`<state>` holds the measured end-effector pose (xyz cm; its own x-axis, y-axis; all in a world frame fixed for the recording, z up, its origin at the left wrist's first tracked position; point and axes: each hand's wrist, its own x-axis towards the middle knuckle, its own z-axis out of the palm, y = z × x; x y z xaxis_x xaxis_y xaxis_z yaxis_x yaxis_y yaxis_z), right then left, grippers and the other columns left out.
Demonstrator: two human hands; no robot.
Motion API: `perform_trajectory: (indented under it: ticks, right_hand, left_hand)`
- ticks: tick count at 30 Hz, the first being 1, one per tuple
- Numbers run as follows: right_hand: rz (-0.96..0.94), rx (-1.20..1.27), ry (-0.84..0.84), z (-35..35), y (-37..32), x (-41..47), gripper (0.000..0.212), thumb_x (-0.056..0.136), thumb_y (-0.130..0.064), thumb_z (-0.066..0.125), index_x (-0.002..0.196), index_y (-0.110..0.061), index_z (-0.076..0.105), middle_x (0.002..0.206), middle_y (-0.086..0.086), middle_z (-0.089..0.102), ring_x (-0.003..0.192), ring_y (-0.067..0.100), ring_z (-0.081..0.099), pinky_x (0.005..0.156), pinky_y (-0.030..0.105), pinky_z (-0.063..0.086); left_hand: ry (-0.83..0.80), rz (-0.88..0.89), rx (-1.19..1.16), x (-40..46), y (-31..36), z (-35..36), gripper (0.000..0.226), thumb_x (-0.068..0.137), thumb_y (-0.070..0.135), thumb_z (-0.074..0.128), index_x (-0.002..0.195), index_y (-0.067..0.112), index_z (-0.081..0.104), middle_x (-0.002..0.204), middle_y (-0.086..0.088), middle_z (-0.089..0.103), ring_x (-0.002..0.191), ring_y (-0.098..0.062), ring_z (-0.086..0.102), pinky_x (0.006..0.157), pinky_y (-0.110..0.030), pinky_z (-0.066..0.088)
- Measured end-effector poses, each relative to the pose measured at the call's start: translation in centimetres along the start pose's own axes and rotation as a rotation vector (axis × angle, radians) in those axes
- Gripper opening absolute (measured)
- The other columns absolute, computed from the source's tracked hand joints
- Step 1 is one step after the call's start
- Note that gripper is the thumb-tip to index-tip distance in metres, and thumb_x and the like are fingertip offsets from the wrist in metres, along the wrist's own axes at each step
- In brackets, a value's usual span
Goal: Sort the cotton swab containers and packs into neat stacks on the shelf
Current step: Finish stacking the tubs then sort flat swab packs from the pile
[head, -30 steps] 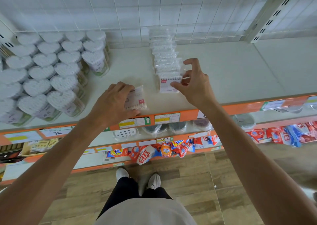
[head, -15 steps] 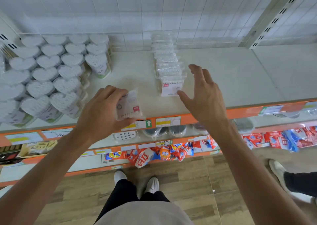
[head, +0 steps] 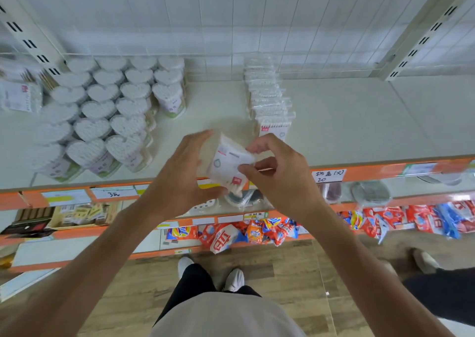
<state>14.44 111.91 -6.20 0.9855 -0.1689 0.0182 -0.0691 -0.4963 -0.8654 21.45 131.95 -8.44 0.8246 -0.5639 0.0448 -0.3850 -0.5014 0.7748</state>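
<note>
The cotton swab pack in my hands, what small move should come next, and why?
Probably carry the cotton swab pack forward and stand it at the front of the row of packs. The right hand already pinches it, the left hand only steadies it, and it hangs over the shelf edge.

Handwritten "20" on the shelf-edge price tag [head: 329, 176]; other labels too blurred to read.

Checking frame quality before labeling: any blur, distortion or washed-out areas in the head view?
Head view: motion blur smears both hands, left hand and right hand, and the swab pack they hold, so its print is unreadable; wide-angle distortion bows the shelf edge and splays the uprights; the heart-shaped containers are washed out and soft toward the left edge; lighting is flat, with no hard shadows.
</note>
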Motion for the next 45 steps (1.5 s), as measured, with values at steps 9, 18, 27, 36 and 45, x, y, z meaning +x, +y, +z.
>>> perform_trajectory:
  ticks: [9, 18, 27, 36, 45]
  right_hand:
    - [0.081, -0.033, -0.021, 1.4, 1.3, -1.8, 0.04, 0.087, -0.03, 0.077, 0.116, -0.027, 0.049, 0.114, -0.015, 0.065, 0.105, 0.005, 0.065, 0.089, 0.025, 0.055]
    - [-0.416, -0.496, 0.14, 1.3, 2.0, -0.8, 0.026, 0.084, -0.024, 0.075, 0.108, -0.016, 0.068, 0.092, -0.001, 0.071, 0.077, 0.024, 0.068, 0.06, 0.037, 0.057]
    - [-0.132, -0.335, 0.055, -1.0, 3.3, -0.1, 0.02, 0.087, -0.031, 0.078, 0.093, -0.022, 0.062, 0.082, -0.014, 0.065, 0.078, 0.007, 0.066, 0.078, 0.023, 0.054]
    - [-0.017, -0.247, 0.14, -3.6, 5.6, 1.6, 0.023, 0.086, -0.03, 0.079, 0.089, -0.025, 0.057, 0.081, -0.018, 0.062, 0.083, 0.009, 0.065, 0.075, 0.015, 0.05]
    - [0.065, -0.17, 0.229, -3.9, 8.6, 4.4, 0.019, 0.086, -0.029, 0.079, 0.086, -0.025, 0.06, 0.08, -0.016, 0.065, 0.083, 0.003, 0.067, 0.074, 0.011, 0.049]
  left_hand:
    - [0.097, -0.103, -0.337, -0.8, 0.1, 0.0, 0.033, 0.075, 0.016, 0.085, 0.098, 0.026, 0.064, 0.087, 0.015, 0.071, 0.083, -0.013, 0.072, 0.071, -0.03, 0.06]
    - [0.108, 0.118, -0.021, 0.3, 1.4, 0.7, 0.05, 0.081, 0.018, 0.081, 0.125, 0.02, 0.057, 0.096, 0.012, 0.07, 0.091, -0.003, 0.066, 0.081, -0.01, 0.048]
    - [0.073, 0.125, 0.029, 1.0, 0.7, 2.1, 0.066, 0.082, 0.025, 0.081, 0.138, 0.018, 0.048, 0.131, 0.008, 0.064, 0.118, -0.001, 0.059, 0.099, -0.012, 0.044]
    - [0.051, 0.113, 0.185, 0.9, -1.1, 2.6, 0.06, 0.09, 0.022, 0.073, 0.144, 0.021, 0.049, 0.143, 0.008, 0.055, 0.13, -0.011, 0.052, 0.106, -0.038, 0.047]
    - [0.025, 0.146, 0.256, 1.6, -0.5, 3.6, 0.056, 0.089, 0.019, 0.072, 0.141, 0.022, 0.052, 0.14, 0.007, 0.056, 0.128, -0.015, 0.054, 0.106, -0.037, 0.046]
